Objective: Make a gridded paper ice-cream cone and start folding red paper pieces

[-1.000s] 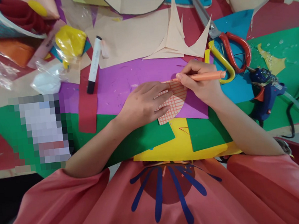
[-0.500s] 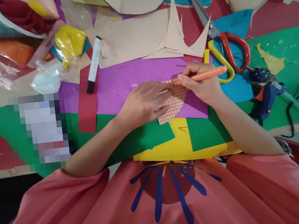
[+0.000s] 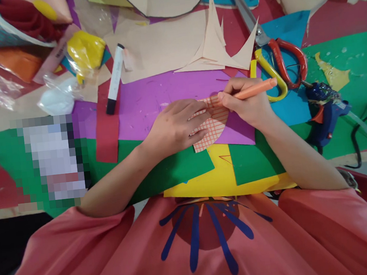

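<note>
Fingers [image 3: 230, 100] of right hand [image 3: 248, 104] pinch slanted marker [image 3: 258, 87].

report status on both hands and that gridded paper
Right hand gripping orange pen at gridded paper. Left hand resting on paper. Scissors close by right hand.

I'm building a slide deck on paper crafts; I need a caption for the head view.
Left hand flat on a grid-lined paper piece, right hand holding an orange marker near its far edge.
</note>
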`<state>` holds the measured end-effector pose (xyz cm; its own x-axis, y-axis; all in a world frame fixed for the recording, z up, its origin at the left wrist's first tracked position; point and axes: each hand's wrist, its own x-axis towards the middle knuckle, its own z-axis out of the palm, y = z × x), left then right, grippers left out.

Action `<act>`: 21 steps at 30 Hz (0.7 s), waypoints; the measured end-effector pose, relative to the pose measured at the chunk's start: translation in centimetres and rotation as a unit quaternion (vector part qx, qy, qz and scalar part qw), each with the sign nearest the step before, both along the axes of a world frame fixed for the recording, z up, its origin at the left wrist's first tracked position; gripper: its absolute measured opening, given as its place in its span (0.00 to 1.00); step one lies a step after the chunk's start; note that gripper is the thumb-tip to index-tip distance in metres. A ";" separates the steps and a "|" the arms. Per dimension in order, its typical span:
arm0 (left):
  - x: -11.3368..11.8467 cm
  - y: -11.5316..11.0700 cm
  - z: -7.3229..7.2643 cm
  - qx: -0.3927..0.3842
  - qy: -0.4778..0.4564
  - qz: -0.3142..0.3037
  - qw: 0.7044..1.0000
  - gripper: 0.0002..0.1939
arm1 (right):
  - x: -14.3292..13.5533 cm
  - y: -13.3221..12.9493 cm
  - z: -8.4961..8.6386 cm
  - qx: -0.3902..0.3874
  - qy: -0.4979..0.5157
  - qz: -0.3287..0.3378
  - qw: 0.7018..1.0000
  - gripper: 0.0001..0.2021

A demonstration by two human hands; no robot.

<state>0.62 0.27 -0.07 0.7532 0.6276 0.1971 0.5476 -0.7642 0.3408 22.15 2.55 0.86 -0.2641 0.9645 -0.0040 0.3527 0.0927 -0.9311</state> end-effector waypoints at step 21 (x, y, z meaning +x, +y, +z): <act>0.0 0.0 -0.4 0.010 0.009 0.068 0.998 0.17 | -0.2 -0.1 0.1 0.021 0.007 -0.003 1.000 0.12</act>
<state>0.59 0.30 -0.44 0.6643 0.7209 0.1975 0.6532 -0.6884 0.3154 21.92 2.46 0.99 -0.2583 0.9652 0.0410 0.3406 0.1307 -0.9311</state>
